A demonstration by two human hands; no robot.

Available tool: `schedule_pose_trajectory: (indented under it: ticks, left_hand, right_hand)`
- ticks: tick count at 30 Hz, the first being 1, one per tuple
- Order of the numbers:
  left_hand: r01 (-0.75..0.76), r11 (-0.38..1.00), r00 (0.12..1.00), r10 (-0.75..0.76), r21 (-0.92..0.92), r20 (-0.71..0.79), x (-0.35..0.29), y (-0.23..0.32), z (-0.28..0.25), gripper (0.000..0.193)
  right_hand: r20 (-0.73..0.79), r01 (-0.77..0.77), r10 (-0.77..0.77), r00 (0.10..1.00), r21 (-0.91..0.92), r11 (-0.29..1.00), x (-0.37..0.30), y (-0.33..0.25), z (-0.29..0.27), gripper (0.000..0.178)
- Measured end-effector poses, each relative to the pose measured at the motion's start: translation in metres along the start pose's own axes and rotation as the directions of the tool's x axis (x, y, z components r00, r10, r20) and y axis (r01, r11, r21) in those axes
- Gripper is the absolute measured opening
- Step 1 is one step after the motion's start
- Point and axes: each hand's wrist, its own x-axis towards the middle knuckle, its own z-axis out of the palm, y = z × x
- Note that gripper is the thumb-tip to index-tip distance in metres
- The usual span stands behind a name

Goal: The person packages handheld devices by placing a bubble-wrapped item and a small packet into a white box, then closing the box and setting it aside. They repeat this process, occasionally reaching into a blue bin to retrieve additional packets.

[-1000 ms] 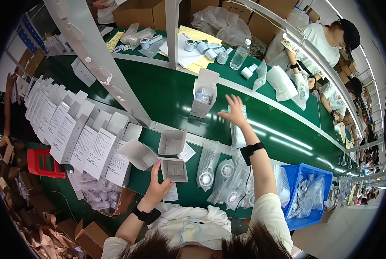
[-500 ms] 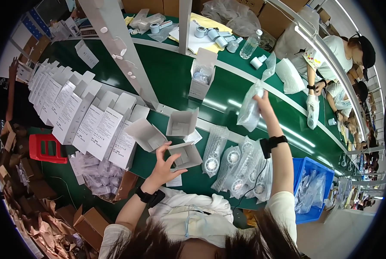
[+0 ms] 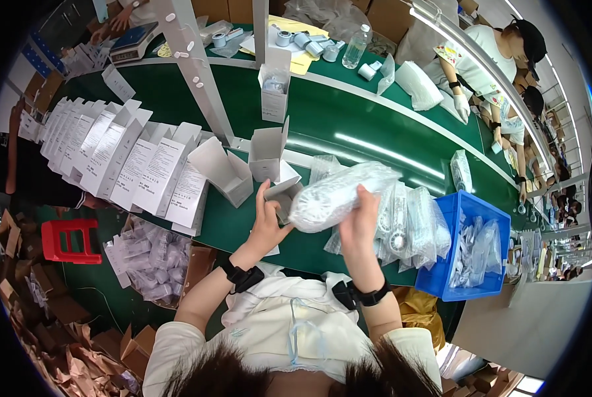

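My right hand [image 3: 360,221] is closed round a bubble-wrapped package [image 3: 342,193], held slanting just right of an open white box [image 3: 284,199]. The package's left end overlaps part of that box. My left hand [image 3: 265,223] has its thumb and fingers round the box's near left side. Two more open white boxes stand beyond it, a tilted box [image 3: 224,173] and an upright box [image 3: 265,153], with their flaps up. Several other bubble-wrapped packages [image 3: 402,221] lie on the green bench to the right, partly behind my right hand.
Filled white boxes [image 3: 137,173] stand in rows at left, above a carton of wrapped parts [image 3: 151,258]. A blue bin [image 3: 451,291] sits at right, a red stool [image 3: 71,239] at far left. Across the green conveyor [image 3: 349,142], a co-worker [image 3: 491,56] stands near a bottle [image 3: 356,47].
My right hand has brought the wrapped package from over the conveyor leftward and nearer, to the open box. My left hand has stayed by that box. The whole view has shifted.
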Motion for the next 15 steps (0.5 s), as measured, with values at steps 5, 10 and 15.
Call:
schedule_pose_trajectory:
  ticks: [5,10,15]
  left_hand:
    - [-0.029,1.0,0.999,0.029,0.01,-0.034,-0.01,-0.011,0.008,0.058]
    - [-0.024,0.999,0.991,0.021,-0.025,-0.132,-0.024,-0.02,0.015,0.057]
    - [0.094,0.995,0.994,-0.092,-0.035,0.052,-0.036,-0.04,0.012,0.061]
  right_hand:
    - [-0.099,0.046,-0.05,0.994,-0.036,0.998,-0.008,0.043,0.014,0.061]
    - [0.225,0.545,-0.518,0.825,-0.557,0.626,-0.006,0.066,-0.008,0.061]
    - [0.904,0.888,-0.128,0.408,-0.425,-0.177,-0.016,0.052,-0.01,0.05]
